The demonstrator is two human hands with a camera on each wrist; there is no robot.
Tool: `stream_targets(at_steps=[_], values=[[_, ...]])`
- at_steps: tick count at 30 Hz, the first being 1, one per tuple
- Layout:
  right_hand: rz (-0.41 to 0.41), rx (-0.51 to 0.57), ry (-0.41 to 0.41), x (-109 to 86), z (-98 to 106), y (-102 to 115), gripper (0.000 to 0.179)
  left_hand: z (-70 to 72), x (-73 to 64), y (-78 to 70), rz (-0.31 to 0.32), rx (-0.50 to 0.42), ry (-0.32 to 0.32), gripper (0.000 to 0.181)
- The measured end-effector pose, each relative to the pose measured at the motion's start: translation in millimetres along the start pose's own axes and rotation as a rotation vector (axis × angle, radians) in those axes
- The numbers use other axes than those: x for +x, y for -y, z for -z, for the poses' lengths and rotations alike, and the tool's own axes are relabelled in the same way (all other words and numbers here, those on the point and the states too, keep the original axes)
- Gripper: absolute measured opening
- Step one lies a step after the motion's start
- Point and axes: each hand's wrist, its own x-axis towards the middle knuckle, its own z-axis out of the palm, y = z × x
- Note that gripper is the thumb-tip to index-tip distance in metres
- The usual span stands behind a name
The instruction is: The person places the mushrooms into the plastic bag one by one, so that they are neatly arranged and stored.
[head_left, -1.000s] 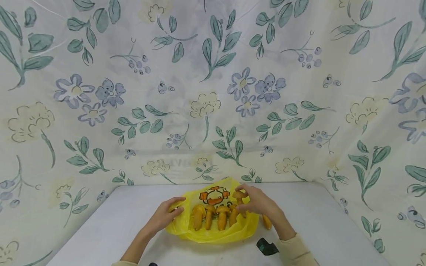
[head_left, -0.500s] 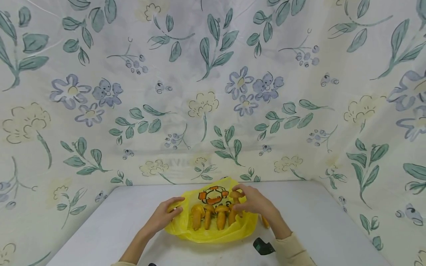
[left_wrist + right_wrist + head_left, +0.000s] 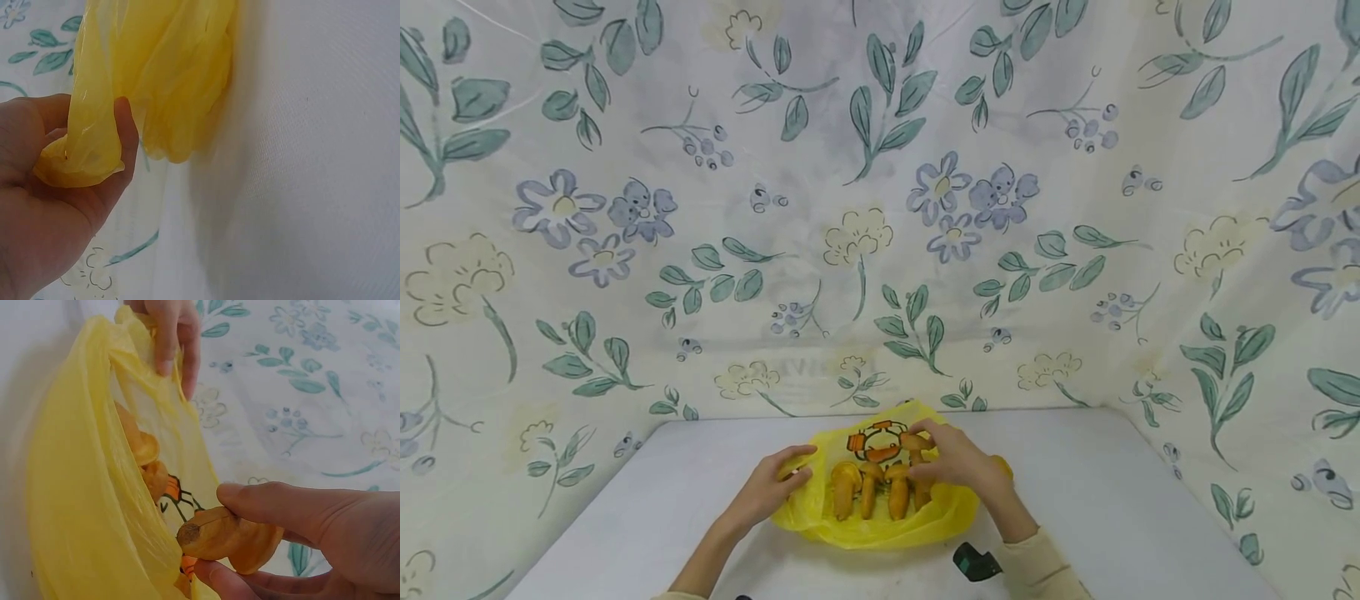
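Observation:
A thin yellow plastic bag (image 3: 823, 523) with an orange and black print lies on the table, its mouth spread. My left hand (image 3: 767, 485) holds the bag's left edge; in the left wrist view a fold of plastic (image 3: 94, 134) sits between thumb and fingers. Several brown-orange mushrooms (image 3: 898, 493) lie side by side within the bag. At the bag's right side my right hand (image 3: 953, 457) grips another mushroom (image 3: 209, 534) between thumb and fingers, its stem end toward the bag opening. In the head view the fingers hide part of this mushroom (image 3: 914, 443).
One more orange mushroom (image 3: 1003, 467) shows partly behind my right wrist, outside the bag. The white tabletop (image 3: 1112, 500) ends at a hanging floral sheet (image 3: 865, 250). A small black device (image 3: 976, 562) is at my right wrist.
My right hand has moved left with the mushroom, further over the bag. The left hand keeps its hold on the bag's edge.

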Motion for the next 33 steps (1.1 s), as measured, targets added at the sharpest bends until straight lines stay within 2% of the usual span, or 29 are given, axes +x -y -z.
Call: stream_targets(at_steps=[5, 13, 20, 33], values=[[-0.007, -0.003, 0.008, 3.0, -5.6, 2.3, 0.054, 0.6, -1.3, -0.7, -0.006, 0.003, -0.008, 0.036], [-0.019, 0.051, 0.023, 7.1, -14.6, 6.9, 0.054, 0.6, -1.8, -0.6, -0.030, 0.001, -0.014, 0.035], [0.002, 0.027, 0.018, 13.3, -27.3, 7.8, 0.054, 0.1, -1.8, -0.1, -0.035, -0.008, -0.010, 0.035], [-0.045, 0.017, -0.004, 18.5, -43.4, 9.9, 0.053, 1.3, -2.3, -0.9, -0.023, -0.008, -0.007, 0.035]])
